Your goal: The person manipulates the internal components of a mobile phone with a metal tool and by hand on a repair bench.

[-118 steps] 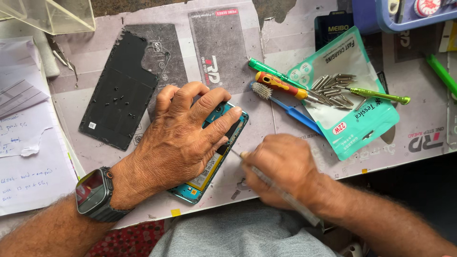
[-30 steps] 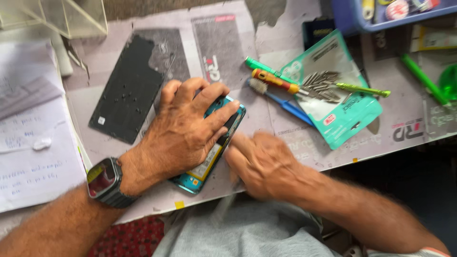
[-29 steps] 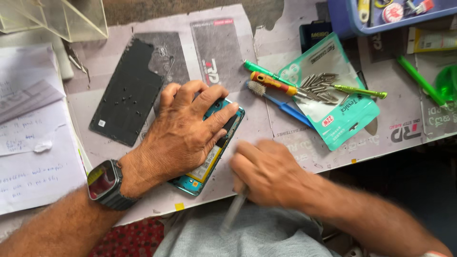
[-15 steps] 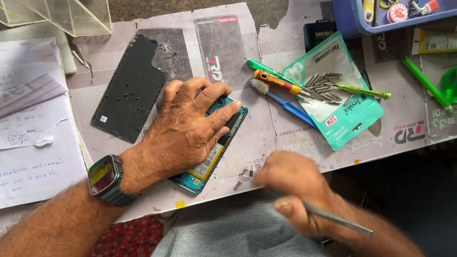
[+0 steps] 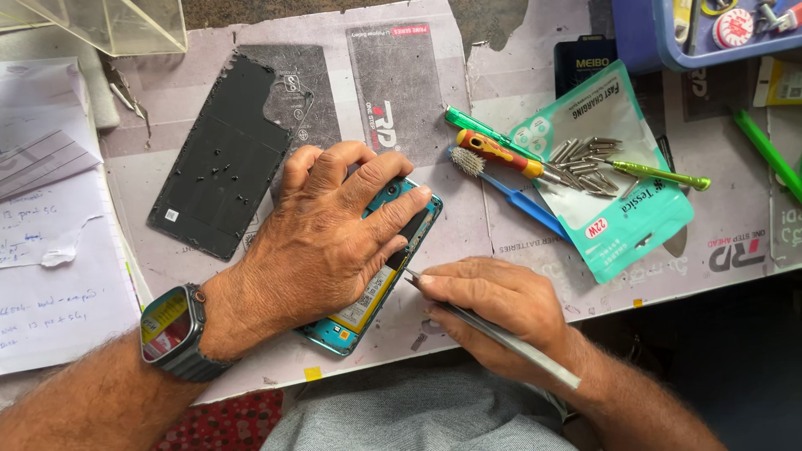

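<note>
Since half a second ago, only the right hand [image 5: 501, 313] has moved, from the table edge back up to the phone [image 5: 376, 276]. From left to right: the left hand [image 5: 322, 238] lies flat with spread fingers, pressing the opened phone on the mat [image 5: 468, 209]. Just beside it, the right hand pinches tweezers [image 5: 493, 330], their tip touching the phone's right edge.

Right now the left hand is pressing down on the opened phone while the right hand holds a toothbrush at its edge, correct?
Not quite. In the head view the left hand presses the opened phone, but the right hand holds metal tweezers; the toothbrush lies on the mat.
</note>
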